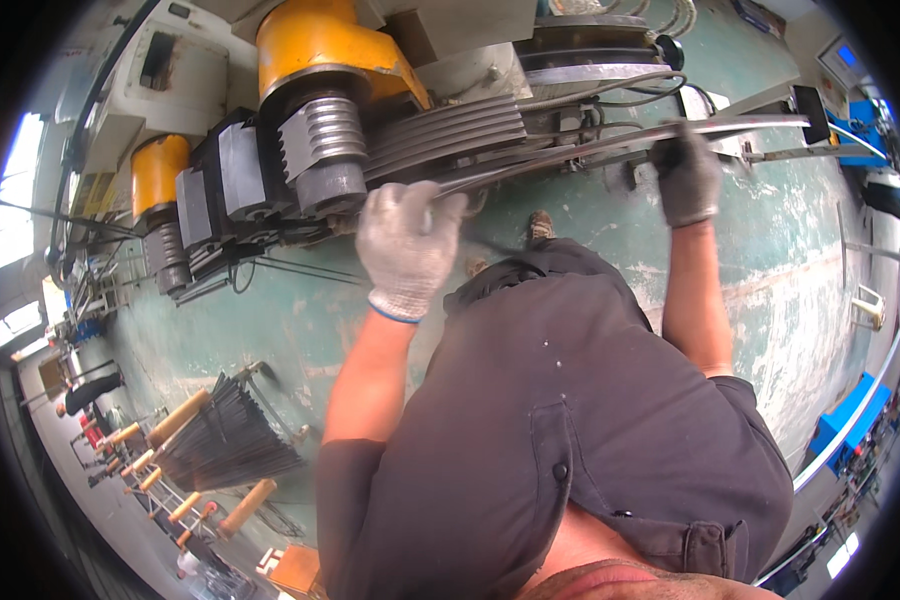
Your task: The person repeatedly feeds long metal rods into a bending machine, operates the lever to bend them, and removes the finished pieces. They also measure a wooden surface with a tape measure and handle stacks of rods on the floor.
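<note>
A long, thin metal bar [755, 125] runs across in front of me, beside the machine, with its far right stretch reaching toward a dark upright block [812, 113]. My right hand [688, 178], in a grey glove with a dark palm, is closed around the bar; its fingers are blurred. At the bar's left part, my left hand [407, 250] wears a pale knitted glove and has its fingers curled in. The bar meets its thumb side, though the exact grip is partly hidden. Close to the left hand stands a ribbed metal roller [325, 150] under a yellow housing [320, 50].
A second yellow housing [158, 170] with a ribbed roller stands farther left. Grooved metal plates [450, 135] lie behind the bar. Dark rods [230, 435] rest on a rack with wooden rollers at lower left. Another person [92, 392] is far left; a white stool [868, 306] stands right.
</note>
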{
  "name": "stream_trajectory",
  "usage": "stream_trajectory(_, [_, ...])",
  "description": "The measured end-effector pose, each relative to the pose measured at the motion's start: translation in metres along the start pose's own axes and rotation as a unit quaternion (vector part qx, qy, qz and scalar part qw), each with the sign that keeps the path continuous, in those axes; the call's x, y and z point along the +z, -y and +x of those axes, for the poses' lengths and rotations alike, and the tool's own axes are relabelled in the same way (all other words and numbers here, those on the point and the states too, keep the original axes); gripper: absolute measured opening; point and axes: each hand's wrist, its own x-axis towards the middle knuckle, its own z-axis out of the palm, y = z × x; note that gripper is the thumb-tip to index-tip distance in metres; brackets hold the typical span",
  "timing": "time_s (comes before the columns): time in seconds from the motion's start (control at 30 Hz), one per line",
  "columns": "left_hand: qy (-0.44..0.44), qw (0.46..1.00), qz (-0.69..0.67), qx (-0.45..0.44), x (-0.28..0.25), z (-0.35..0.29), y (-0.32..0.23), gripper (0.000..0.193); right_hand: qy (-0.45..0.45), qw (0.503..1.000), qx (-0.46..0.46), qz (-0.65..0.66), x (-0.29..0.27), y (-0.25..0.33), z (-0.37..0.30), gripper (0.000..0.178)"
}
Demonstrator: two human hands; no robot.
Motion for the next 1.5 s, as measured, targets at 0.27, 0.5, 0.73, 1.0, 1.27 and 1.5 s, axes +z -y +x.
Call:
stream_trajectory(0.27, [-0.033, 0.995, 0.0, 0.098, 0.063, 0.081, -0.007, 0.025, 0.149, 0.941, 0.129, -0.275, 0.065, 0.023, -0.139, 0.025])
stream_trajectory(0.5, [0.016, 0.985, 0.121, 0.126, 0.078, 0.083, 0.001, 0.029, -0.049, 0.965, 0.186, -0.181, -0.056, 0.017, -0.141, 0.031])
stream_trajectory(0.73, [0.141, 0.932, 0.327, 0.067, 0.065, 0.091, -0.027, 0.039, -0.068, 0.981, 0.144, -0.113, -0.164, 0.059, -0.077, 0.025])
stream_trajectory(1.0, [0.031, 0.992, 0.077, -0.095, 0.125, 0.088, -0.17, 0.047, -0.121, 0.964, -0.009, -0.237, -0.302, 0.151, 0.051, 0.026])
stream_trajectory(1.27, [0.235, 0.884, -0.356, -0.192, 0.286, 0.13, -0.31, 0.055, -0.055, 0.91, -0.189, -0.365, -0.335, 0.268, 0.23, 0.036])
stream_trajectory(1.5, [0.347, 0.768, -0.473, -0.256, 0.4, 0.181, -0.406, 0.076, 0.123, 0.82, -0.179, -0.529, -0.337, 0.317, 0.346, 0.031])
